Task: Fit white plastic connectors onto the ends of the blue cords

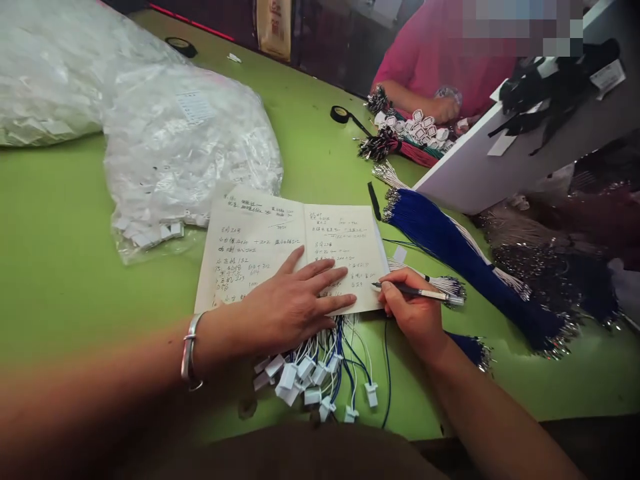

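Observation:
An open notebook (260,233) with handwriting on both pages lies in front of me. My left hand (295,293) rests flat across its lower middle, fingers spread over the right page. In my right hand (413,313) is a pen (420,292), pinched between thumb and fingers, its tip at the right page's edge. From under the notebook's lower edge come blue and white wires with white plastic connectors (305,373), just below my left hand. Part of the writing is covered by my left hand.
Large clear bags (190,147) of white parts stand at the left. Bundles of blue wires (450,247) lie at the right, beside a white panel (465,147). Black tape (340,114) sits farther back. Across the green table (310,133), a person in a pink top (425,53) handles parts.

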Action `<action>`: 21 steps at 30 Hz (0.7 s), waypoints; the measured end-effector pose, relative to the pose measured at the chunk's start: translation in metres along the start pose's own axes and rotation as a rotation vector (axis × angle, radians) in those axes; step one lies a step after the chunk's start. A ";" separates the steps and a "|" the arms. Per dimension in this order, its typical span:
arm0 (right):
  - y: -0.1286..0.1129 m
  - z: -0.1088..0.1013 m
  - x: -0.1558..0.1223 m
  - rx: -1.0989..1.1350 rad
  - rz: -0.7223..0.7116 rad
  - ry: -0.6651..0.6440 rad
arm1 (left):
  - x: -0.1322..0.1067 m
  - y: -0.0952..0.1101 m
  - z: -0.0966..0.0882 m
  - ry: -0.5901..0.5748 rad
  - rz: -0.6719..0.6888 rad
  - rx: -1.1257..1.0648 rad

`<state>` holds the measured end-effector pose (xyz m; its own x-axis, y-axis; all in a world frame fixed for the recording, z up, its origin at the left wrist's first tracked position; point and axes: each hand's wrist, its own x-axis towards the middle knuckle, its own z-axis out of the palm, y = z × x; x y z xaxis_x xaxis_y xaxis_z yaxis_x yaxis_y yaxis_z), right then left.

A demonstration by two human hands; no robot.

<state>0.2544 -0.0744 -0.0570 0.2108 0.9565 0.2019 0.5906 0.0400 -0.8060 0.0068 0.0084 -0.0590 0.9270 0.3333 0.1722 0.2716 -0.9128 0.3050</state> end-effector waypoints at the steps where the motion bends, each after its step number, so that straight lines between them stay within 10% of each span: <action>1: -0.001 0.000 0.000 -0.007 -0.005 -0.003 | 0.000 0.000 0.000 0.002 0.001 0.002; 21: -0.006 0.003 -0.001 -0.139 -0.085 -0.029 | -0.001 0.004 -0.003 0.013 -0.006 -0.018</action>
<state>0.2480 -0.0746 -0.0537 0.1340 0.9593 0.2486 0.7081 0.0828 -0.7013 0.0063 0.0048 -0.0553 0.9217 0.3423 0.1823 0.2726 -0.9063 0.3230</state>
